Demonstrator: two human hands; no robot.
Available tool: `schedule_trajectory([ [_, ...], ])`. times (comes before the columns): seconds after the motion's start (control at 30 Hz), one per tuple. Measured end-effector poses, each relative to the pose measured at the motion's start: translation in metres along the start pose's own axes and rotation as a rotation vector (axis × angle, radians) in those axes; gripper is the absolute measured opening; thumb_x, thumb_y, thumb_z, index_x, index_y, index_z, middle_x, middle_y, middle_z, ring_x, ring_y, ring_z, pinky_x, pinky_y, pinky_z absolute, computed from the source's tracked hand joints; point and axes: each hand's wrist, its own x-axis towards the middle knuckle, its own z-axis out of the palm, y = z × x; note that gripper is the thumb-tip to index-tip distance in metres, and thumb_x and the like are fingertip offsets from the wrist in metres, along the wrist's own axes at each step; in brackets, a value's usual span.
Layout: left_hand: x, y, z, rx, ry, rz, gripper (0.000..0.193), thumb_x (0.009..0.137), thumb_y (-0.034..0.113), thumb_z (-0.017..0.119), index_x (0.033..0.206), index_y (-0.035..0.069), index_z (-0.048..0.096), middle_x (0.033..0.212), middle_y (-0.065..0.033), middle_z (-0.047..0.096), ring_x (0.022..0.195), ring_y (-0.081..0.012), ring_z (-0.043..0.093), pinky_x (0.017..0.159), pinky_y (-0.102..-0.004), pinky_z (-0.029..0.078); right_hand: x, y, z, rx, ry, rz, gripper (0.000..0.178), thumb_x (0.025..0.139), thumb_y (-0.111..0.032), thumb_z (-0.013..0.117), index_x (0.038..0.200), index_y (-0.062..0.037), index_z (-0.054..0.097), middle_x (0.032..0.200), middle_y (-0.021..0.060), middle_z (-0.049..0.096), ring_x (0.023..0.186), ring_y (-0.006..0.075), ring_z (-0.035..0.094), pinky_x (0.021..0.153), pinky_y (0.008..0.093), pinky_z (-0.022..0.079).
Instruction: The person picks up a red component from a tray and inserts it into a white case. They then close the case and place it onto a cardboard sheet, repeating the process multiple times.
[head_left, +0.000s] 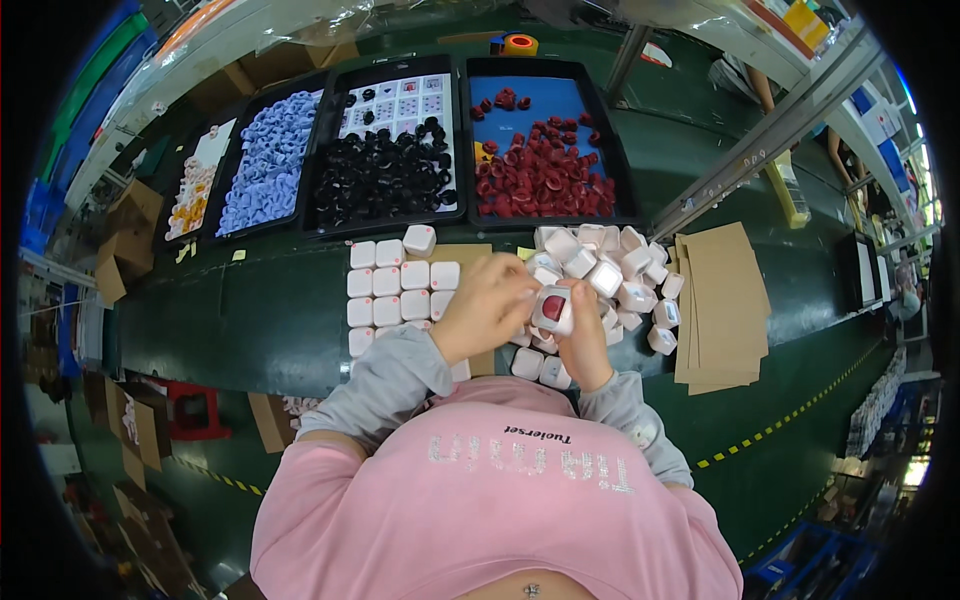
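My right hand (587,335) grips a small white rounded box (553,318) in front of my chest. A dark red piece shows in the opening on the box's upper face. Close by on its left, my left hand (488,306) has its fingers curled together at the box's edge; what they pinch, if anything, is hidden. Left of that hand lie white boxes in neat rows (387,282), most with a small red mark on top. Beyond my right hand is a loose heap of similar white boxes (604,277), tipped at various angles.
Black trays along the far side hold dark red pieces (545,170), black pieces (385,170), blue pieces (268,150) and white and orange pieces (192,195). Flat cardboard sheets (725,305) lie at the right. A metal post (770,130) slants over the bench's right side.
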Motion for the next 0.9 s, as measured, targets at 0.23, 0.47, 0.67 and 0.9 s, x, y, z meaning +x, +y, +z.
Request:
schedule_trajectory([
  [0.23,0.002,-0.006,0.004,-0.104,-0.383,-0.098,0.027,0.083,0.030,0.065,0.098,0.009,0.062,0.085,-0.0064,0.057,0.088,-0.0260,0.054,0.079,-0.0372,0.037,-0.001,0.012,-0.003,-0.408,0.038,-0.180,0.028,0.101,-0.032,0.040,0.113,-0.0086,0.049,0.098,0.0015,0.050,0.085,0.0078,0.047,0.075,0.0227,0.042],
  [0.47,-0.010,-0.005,0.020,-0.496,-0.276,-0.227,0.022,0.082,0.018,0.070,0.097,0.005,0.061,0.082,-0.0046,0.049,0.076,-0.0170,0.049,0.070,-0.0296,0.041,0.000,0.008,-0.005,-0.376,-0.015,-0.146,0.028,0.100,-0.030,0.040,0.113,-0.0073,0.050,0.099,0.0020,0.051,0.087,0.0074,0.047,0.077,0.0212,0.040],
  [0.67,-0.004,-0.009,0.023,-0.612,-0.218,-0.304,0.017,0.085,0.016,0.069,0.096,0.005,0.062,0.083,-0.0015,0.045,0.074,-0.0122,0.043,0.064,-0.0246,0.038,0.019,-0.002,-0.011,-0.093,-0.146,-0.080,0.036,0.101,-0.038,0.038,0.114,-0.0062,0.049,0.097,0.0049,0.055,0.086,0.0114,0.055,0.077,0.0256,0.046],
  [0.9,0.010,-0.012,0.020,-0.494,-0.217,-0.157,0.018,0.084,0.015,0.069,0.096,0.004,0.063,0.080,-0.0026,0.046,0.071,-0.0131,0.044,0.062,-0.0258,0.037,0.027,-0.008,-0.017,0.160,-0.218,0.041,0.036,0.101,-0.036,0.037,0.114,-0.0054,0.051,0.103,0.0068,0.056,0.093,0.0142,0.056,0.080,0.0297,0.047],
])
